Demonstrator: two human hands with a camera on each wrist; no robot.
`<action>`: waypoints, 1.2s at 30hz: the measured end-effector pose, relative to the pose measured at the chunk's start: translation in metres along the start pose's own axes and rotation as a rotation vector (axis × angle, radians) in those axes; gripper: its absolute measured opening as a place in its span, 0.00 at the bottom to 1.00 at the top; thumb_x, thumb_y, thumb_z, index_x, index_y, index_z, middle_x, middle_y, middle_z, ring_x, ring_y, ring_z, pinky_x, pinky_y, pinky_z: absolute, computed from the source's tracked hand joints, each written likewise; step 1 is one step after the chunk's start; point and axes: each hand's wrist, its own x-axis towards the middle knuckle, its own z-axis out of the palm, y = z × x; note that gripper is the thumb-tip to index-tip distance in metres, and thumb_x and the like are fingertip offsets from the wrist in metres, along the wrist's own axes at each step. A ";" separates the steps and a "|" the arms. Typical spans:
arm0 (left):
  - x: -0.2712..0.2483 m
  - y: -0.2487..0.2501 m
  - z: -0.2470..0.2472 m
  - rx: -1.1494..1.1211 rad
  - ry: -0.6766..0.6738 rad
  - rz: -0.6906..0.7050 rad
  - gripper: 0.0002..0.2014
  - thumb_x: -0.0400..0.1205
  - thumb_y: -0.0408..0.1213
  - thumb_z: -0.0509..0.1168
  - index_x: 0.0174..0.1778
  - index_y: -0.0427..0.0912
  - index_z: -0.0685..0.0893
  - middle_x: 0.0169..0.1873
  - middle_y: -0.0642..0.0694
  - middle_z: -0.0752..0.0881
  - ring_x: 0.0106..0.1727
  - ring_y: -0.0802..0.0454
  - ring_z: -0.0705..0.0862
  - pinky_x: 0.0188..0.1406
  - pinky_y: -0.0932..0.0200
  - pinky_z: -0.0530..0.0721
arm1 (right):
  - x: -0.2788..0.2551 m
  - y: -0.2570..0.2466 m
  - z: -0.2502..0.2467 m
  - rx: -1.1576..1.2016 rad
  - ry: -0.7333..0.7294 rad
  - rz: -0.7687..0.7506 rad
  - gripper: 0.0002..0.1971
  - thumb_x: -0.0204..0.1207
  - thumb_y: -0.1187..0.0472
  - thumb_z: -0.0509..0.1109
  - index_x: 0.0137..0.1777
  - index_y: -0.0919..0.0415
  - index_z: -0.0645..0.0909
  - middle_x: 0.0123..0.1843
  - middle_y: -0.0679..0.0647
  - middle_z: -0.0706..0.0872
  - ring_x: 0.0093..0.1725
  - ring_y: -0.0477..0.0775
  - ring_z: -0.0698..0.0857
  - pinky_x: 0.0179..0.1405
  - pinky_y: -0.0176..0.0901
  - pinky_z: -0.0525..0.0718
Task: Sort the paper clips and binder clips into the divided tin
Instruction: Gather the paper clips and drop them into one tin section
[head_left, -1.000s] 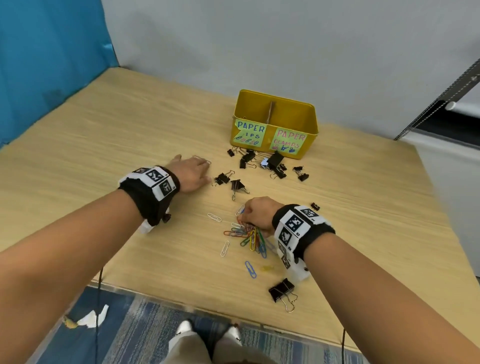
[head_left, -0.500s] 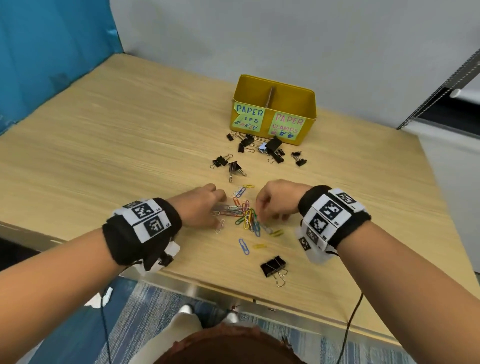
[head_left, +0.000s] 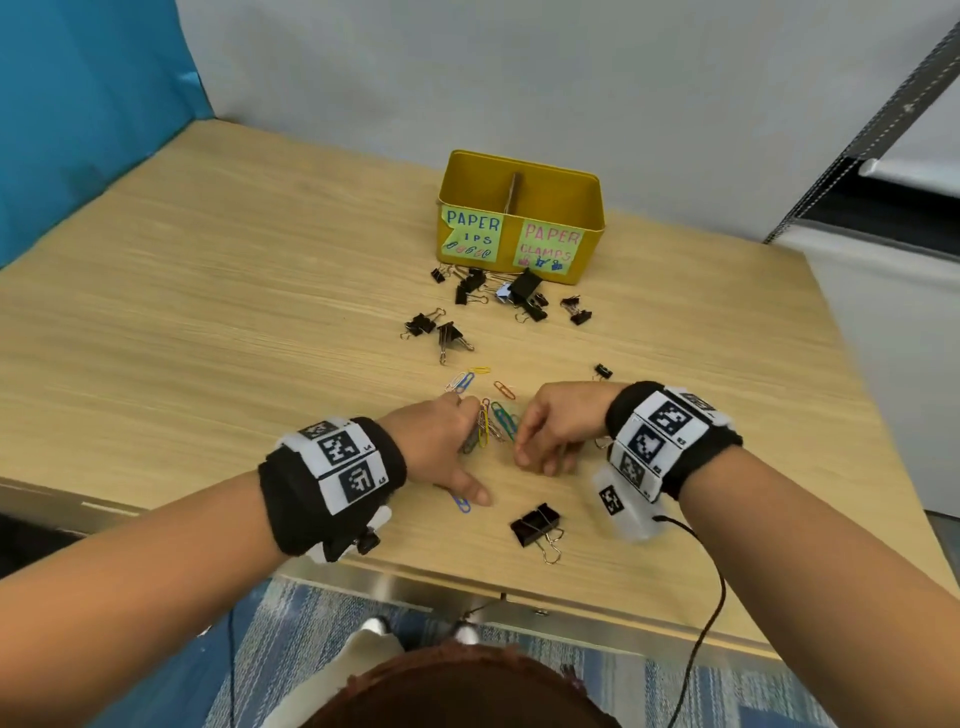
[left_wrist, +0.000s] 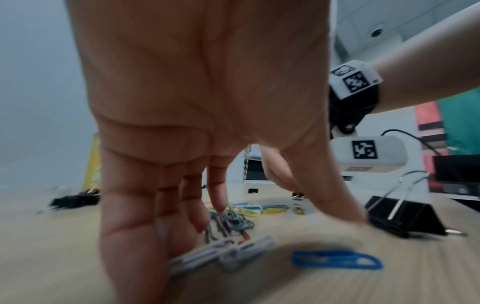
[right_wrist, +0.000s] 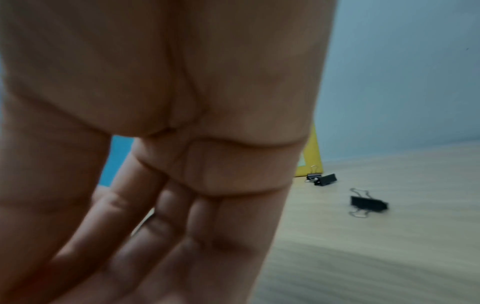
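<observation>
Both hands are down on the table (head_left: 208, 322), near its front edge, with the little heap of paper clips (head_left: 493, 423) between them. The left hand (head_left: 441, 447) has its fingers stretched out and spread wide, with the tips touching the clips. The right hand (head_left: 561, 428) has its fingers bent down toward the table, but I cannot tell if it is pinching a clip or holding nothing. It looks like the step now is pushing the paper clips together into one bunch. Next, the hands need to scoop or pinch up that bunch and carry it to the yellow tin (head_left: 519, 208) near the back edge, into the side marked for paper clips. The clips are thin and flat, so they may slip. The binder clips (head_left: 519, 293) lie just in front of the tin, with one big binder clip (head_left: 535, 525) by the front edge.
</observation>
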 end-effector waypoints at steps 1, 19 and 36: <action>0.000 0.003 0.000 0.037 -0.025 0.019 0.41 0.62 0.58 0.77 0.62 0.39 0.67 0.59 0.41 0.75 0.56 0.45 0.79 0.55 0.50 0.82 | -0.001 0.003 0.001 -0.022 -0.044 0.028 0.07 0.74 0.67 0.72 0.38 0.55 0.86 0.32 0.50 0.88 0.27 0.42 0.85 0.31 0.37 0.84; 0.031 -0.003 -0.012 -0.041 0.146 -0.054 0.37 0.65 0.45 0.78 0.69 0.39 0.72 0.62 0.39 0.74 0.66 0.43 0.73 0.64 0.52 0.76 | 0.030 -0.026 0.027 -0.328 0.553 0.098 0.45 0.55 0.46 0.83 0.72 0.57 0.68 0.66 0.57 0.72 0.66 0.59 0.76 0.67 0.56 0.79; 0.052 -0.035 -0.061 -0.614 0.094 0.015 0.11 0.72 0.24 0.72 0.30 0.45 0.83 0.21 0.54 0.84 0.21 0.61 0.81 0.26 0.68 0.82 | 0.024 -0.007 -0.036 0.393 0.411 -0.142 0.01 0.73 0.71 0.72 0.43 0.68 0.83 0.34 0.56 0.84 0.24 0.43 0.83 0.25 0.28 0.84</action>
